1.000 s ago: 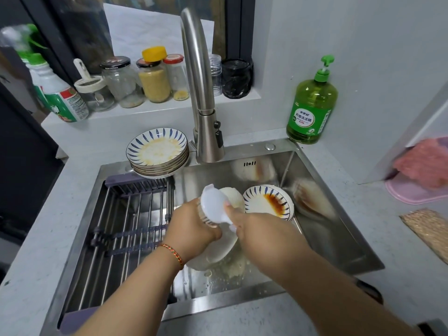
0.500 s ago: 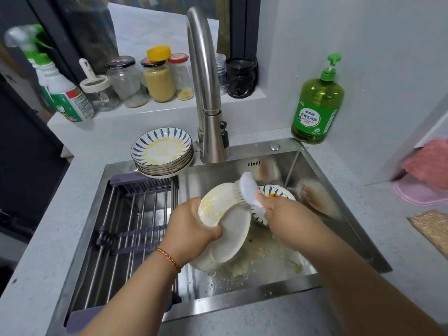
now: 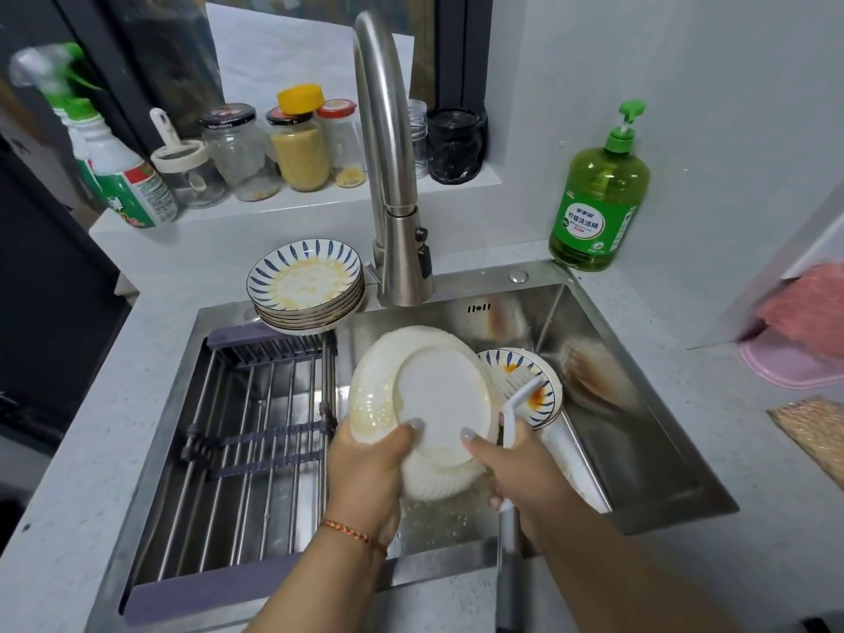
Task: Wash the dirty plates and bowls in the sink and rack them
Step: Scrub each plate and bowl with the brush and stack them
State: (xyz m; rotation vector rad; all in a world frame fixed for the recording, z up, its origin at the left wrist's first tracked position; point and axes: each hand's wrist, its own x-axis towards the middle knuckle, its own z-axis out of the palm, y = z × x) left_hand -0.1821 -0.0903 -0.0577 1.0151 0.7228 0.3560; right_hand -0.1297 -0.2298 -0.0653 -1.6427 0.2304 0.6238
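Over the steel sink [image 3: 648, 454] both my hands hold a white plate [image 3: 438, 395] with its underside facing me, yellowish soapy residue on its rim. My left hand [image 3: 365, 468] grips its lower left edge. My right hand [image 3: 516, 468] has its thumb on the plate's base while its fingers clasp a white dish brush [image 3: 516, 404], whose head points up to the right. A dirty blue-striped bowl [image 3: 534, 386] with orange sauce lies in the sink behind the brush. A stack of dirty striped plates [image 3: 306, 285] sits on the sink's back left corner.
A bar drying rack [image 3: 246, 427] spans the sink's left half and holds nothing. The tall faucet [image 3: 392, 175] rises behind the plate. Green dish soap [image 3: 598, 203] stands at the back right. Jars [image 3: 297, 143] and spray bottles [image 3: 105, 162] line the ledge. A pink cloth [image 3: 808, 312] lies right.
The plate has been turned over, its underside now facing me. The brush left the plate's face and now sits beside the plate, and my right thumb has come onto the base.
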